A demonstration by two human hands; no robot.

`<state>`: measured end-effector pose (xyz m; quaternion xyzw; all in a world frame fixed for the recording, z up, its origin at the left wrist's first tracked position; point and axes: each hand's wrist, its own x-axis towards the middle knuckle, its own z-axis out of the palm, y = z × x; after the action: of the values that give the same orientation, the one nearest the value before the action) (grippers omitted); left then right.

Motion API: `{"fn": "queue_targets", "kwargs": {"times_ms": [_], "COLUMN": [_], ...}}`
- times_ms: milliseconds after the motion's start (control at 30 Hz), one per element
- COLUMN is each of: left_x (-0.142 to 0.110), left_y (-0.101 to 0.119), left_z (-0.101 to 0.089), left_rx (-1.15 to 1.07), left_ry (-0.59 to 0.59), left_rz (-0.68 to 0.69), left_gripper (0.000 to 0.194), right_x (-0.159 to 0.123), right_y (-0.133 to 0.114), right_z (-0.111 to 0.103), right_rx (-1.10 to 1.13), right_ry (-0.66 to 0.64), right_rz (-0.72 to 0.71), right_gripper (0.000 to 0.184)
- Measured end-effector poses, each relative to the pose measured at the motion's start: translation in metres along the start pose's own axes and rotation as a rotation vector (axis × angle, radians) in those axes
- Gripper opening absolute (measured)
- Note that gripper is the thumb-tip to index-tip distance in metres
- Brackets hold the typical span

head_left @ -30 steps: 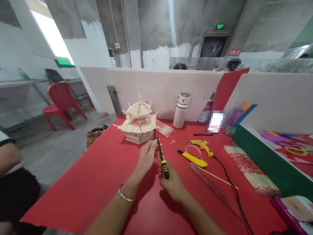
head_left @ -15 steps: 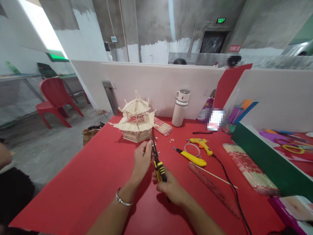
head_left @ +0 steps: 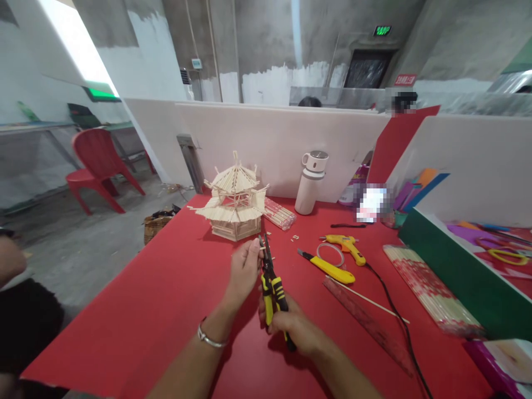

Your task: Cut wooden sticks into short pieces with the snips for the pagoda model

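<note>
My right hand (head_left: 286,320) is wrapped round the handles of yellow-and-black pliers (head_left: 272,288), whose jaws point away from me and stand slightly apart. Close against the jaws, my left hand (head_left: 245,266) pinches a short pale wooden stick (head_left: 262,249); most of the stick is hidden by the fingers. Just beyond both hands stands a pagoda model (head_left: 236,208) built of thin pale sticks, with two tiers of roof. A few small cut bits of stick (head_left: 295,238) lie on the red tabletop (head_left: 166,310).
To the right lie a yellow glue gun (head_left: 344,244) with a black cord, a yellow utility knife (head_left: 330,269), a reddish ruler (head_left: 366,327) and a long stick. Bundled sticks (head_left: 432,288) lie beside a green-sided box (head_left: 453,271). A white flask (head_left: 310,185) stands near the partition.
The pliers have turned in my right hand and their handles and jaws have spread apart. My left hand keeps its pinch beside the jaws. The camera view has shifted slightly.
</note>
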<state>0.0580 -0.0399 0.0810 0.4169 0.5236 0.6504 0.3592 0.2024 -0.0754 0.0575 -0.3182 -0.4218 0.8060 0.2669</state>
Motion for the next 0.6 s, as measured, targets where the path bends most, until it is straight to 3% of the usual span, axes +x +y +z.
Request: {"fn": "queue_targets", "kwargs": {"times_ms": [333, 600], "left_x": [0.005, 0.006], "left_y": [-0.024, -0.024], "left_z": [0.003, 0.006], "left_rx": [-0.058, -0.122], "left_ry": [0.044, 0.047], "left_rz": [-0.081, -0.153], "left_gripper": [0.053, 0.054], "right_x": [0.005, 0.006], "right_y": [0.007, 0.009], "right_z": [-0.006, -0.009], "right_rx": [0.175, 0.237], "right_ry": [-0.015, -0.039], "right_rz": [0.077, 0.101], "right_gripper": [0.045, 0.050]}}
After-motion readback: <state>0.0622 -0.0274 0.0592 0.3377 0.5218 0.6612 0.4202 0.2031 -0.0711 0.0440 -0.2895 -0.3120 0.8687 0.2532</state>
